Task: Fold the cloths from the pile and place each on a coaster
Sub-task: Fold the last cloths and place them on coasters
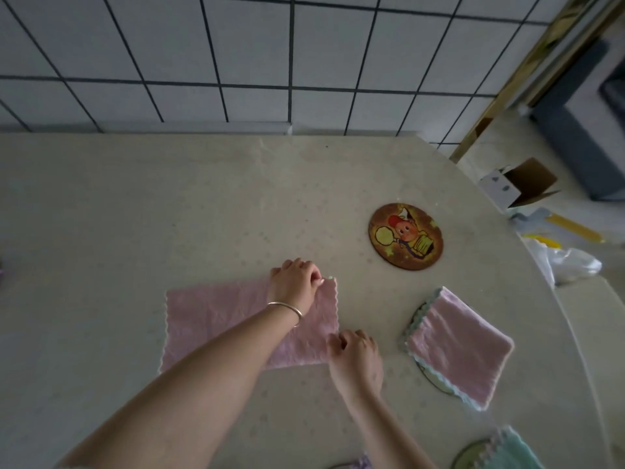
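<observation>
Both forearms come in from the near edge of the table (101, 198), and right down at that edge there's a green cloth (514, 451) on a coaster plus a sliver of purple cloth (363, 463), both mostly cut off.

Only 1 view here, so moving out from there: the right hand (355, 358) has its fingers curled onto the near right corner of the pink cloth (216, 323), looks like a pinch. The left hand (296, 280), bracelet (285, 308) on the wrist, pinches the far right corner. That cloth lies open as a wide strip in the middle of the table, not on any coaster yet.

Just right of it, a folded pink cloth (460, 346) already sits on a coaster that mostly hides under it. The round cartoon coaster (406, 236) further back toward the wall is bare, so I'd guess that's the target.

What could go wrong: if 1 corner slips mid-fold, the edges land skewed and the square comes out lopsided. Also the right hand is close to the finished cloth, so a wide swing could nudge it off its coaster.
</observation>
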